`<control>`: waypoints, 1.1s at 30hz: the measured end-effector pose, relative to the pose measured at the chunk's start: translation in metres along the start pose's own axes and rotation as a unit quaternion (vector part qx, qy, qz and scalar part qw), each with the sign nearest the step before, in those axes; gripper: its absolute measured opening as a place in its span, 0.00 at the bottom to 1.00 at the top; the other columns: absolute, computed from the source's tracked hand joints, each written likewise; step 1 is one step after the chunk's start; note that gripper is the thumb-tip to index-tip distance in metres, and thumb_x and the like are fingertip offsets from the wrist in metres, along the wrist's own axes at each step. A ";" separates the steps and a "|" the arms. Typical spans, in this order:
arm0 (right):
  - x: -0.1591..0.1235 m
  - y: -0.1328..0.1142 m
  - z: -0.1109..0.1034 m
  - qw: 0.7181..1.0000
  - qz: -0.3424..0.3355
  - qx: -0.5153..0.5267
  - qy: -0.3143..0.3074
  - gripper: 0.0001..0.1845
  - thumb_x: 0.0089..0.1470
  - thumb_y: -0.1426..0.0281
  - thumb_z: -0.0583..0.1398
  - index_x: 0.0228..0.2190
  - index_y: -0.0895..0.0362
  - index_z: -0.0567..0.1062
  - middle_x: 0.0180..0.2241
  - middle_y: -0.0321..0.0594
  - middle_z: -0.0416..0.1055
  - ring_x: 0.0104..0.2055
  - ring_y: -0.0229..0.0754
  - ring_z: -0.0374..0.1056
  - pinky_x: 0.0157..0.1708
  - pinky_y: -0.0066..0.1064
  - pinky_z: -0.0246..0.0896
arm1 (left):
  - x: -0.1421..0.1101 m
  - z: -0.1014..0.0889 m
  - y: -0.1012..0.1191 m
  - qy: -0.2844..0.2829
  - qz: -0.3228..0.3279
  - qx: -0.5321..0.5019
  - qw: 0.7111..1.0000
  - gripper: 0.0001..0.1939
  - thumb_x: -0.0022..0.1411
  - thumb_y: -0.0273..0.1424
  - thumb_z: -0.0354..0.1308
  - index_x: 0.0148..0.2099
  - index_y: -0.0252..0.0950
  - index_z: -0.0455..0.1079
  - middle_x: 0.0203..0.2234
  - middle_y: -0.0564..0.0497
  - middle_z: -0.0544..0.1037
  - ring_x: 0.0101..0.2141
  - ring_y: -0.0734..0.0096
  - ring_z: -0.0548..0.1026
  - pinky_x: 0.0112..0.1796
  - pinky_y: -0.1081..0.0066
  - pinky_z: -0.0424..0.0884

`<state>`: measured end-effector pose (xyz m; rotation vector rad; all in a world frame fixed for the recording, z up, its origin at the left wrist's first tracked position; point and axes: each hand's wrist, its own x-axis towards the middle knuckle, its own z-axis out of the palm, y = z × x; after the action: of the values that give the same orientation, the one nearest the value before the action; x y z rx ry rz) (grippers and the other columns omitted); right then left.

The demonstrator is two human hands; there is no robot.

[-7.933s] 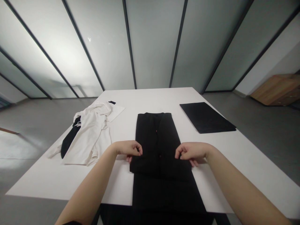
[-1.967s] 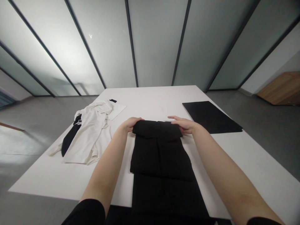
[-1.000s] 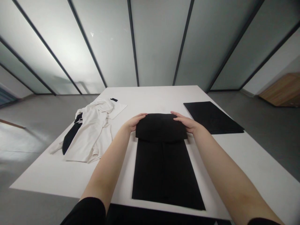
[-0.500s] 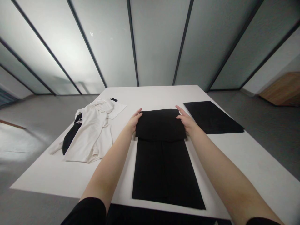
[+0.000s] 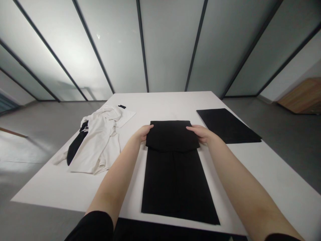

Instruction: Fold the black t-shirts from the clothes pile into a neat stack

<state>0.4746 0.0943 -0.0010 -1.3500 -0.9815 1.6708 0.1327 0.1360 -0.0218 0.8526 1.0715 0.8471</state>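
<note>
A black garment (image 5: 174, 184) lies folded into a long rectangle in front of me, its far end doubled back toward me as a flap (image 5: 173, 135). My left hand (image 5: 145, 131) pinches the far left edge of that flap, thumb on top and the other fingers mostly hidden beneath. On the opposite side, my right hand (image 5: 200, 132) holds the far right edge the same way. The exact kind of garment cannot be made out in its folded state.
A flat black stack of folded cloth (image 5: 227, 125) lies on the white table (image 5: 253, 174) to the right. On the left are a rumpled white garment (image 5: 96, 144), a black cloth piece (image 5: 76, 147) partly under it, and a small black item (image 5: 122, 106). Frosted panels stand beyond.
Both hands have come slightly down and toward me, with their fingers closing onto the flap's sides. The folded far edge has moved a little nearer and looks flatter.
</note>
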 end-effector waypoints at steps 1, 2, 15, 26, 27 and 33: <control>-0.003 0.000 -0.001 1.000 0.006 -0.003 -0.005 0.14 0.61 0.75 0.67 0.49 0.54 0.81 0.40 0.47 0.86 0.41 0.50 0.83 0.46 0.40 0.82 | -0.001 -0.002 0.001 -0.007 -0.015 -0.004 1.000 0.20 0.71 0.36 0.64 0.61 0.33 0.77 0.39 0.40 0.88 0.39 0.52 0.87 0.44 0.59 0.84; -0.005 0.000 -0.002 1.000 0.012 -0.002 -0.012 0.14 0.61 0.76 0.67 0.49 0.55 0.82 0.41 0.47 0.86 0.41 0.50 0.84 0.46 0.40 0.82 | -0.002 -0.004 0.002 -0.017 -0.040 -0.013 0.999 0.21 0.71 0.36 0.64 0.61 0.32 0.77 0.39 0.39 0.88 0.39 0.53 0.87 0.44 0.60 0.84; -0.006 0.007 -0.004 0.999 0.053 0.006 0.009 0.16 0.69 0.61 0.66 0.52 0.57 0.79 0.44 0.49 0.86 0.42 0.47 0.84 0.48 0.36 0.80 | -0.019 0.002 0.006 -0.038 -0.132 -0.090 0.986 0.22 0.76 0.37 0.57 0.62 0.26 0.75 0.41 0.38 0.88 0.40 0.56 0.88 0.48 0.63 0.84; -0.063 0.037 0.016 0.985 -0.086 -0.072 0.131 0.43 0.63 0.55 0.68 0.73 0.47 0.61 0.55 0.47 0.82 0.48 0.52 0.80 0.38 0.36 0.78 | -0.058 0.017 -0.008 0.056 -0.014 -0.010 0.998 0.21 0.69 0.38 0.64 0.58 0.30 0.78 0.45 0.38 0.87 0.46 0.53 0.86 0.52 0.61 0.81; -0.070 0.043 0.013 0.987 -0.086 -0.064 0.122 0.46 0.62 0.54 0.68 0.74 0.46 0.58 0.56 0.47 0.81 0.49 0.52 0.79 0.38 0.35 0.77 | -0.065 0.015 -0.011 0.064 0.016 0.006 0.998 0.21 0.68 0.36 0.65 0.58 0.30 0.78 0.45 0.38 0.87 0.47 0.54 0.86 0.52 0.62 0.81; -0.090 0.054 0.001 0.987 -0.113 -0.079 0.081 0.51 0.64 0.47 0.63 0.77 0.50 0.51 0.49 0.45 0.82 0.45 0.48 0.78 0.40 0.35 0.73 | -0.107 0.002 -0.029 0.094 0.127 0.139 0.978 0.42 0.67 0.42 0.66 0.77 0.39 0.57 0.42 0.46 0.84 0.38 0.65 0.82 0.39 0.67 0.78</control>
<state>0.4826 -0.0095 -0.0135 -1.3951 -1.1437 1.3161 0.1120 0.0278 -0.0070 1.1806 1.2849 1.0202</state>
